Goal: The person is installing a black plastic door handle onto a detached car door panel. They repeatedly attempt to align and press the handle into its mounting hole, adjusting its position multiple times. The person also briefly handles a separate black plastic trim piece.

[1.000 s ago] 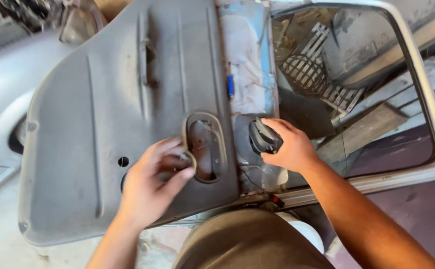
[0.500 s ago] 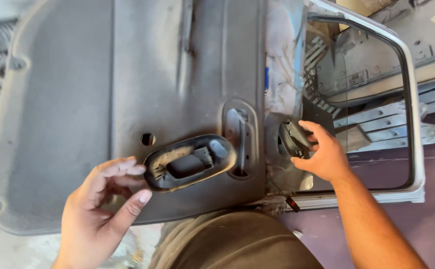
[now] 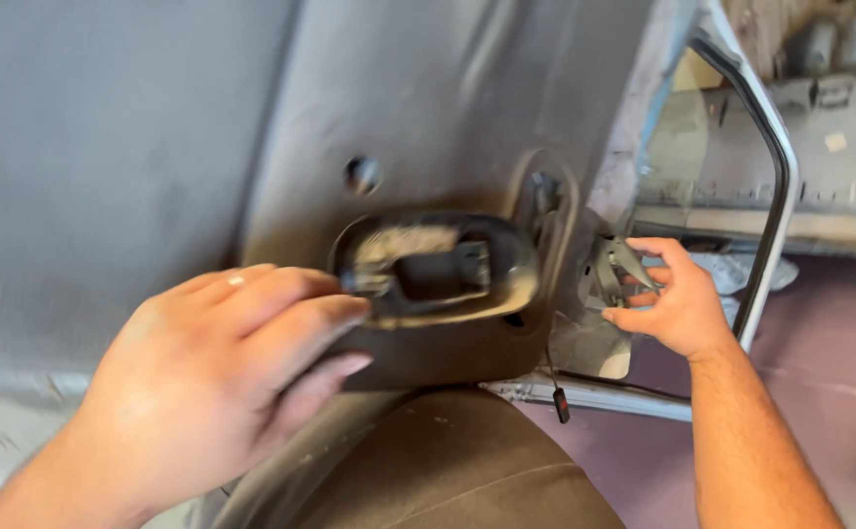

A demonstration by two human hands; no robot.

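Door-handle bezel (image 3: 438,269), the dark oval plastic surround, sat proud of the grey door trim panel (image 3: 154,147), low on it and just left of the panel's right edge. A second ago my left hand (image 3: 222,382) was pressed over it near the recess; half a second ago the bezel had already come up off the panel with my hand spread open just left of it. Now the camera was much closer and my left fingers (image 3: 320,313) were closed on the bezel's left end, thumb underneath, pinching it. Motion blur on that hand, so the exact grip was soft, but contact was plain. The round hole (image 3: 362,174) above the bezel was open with no fastener showing.

My right hand (image 3: 678,304) had changed too: earlier it was wrapped around a dark part at the door edge; now the fingers were loosely curled, tips touching a grey metal latch piece (image 3: 612,269) on the bare door frame (image 3: 776,176), not clenched around it. A thin wire with a red end (image 3: 560,402) hung below the panel edge.

My read: the bezel was freed from its seat and in hand, with the panel itself on the door.
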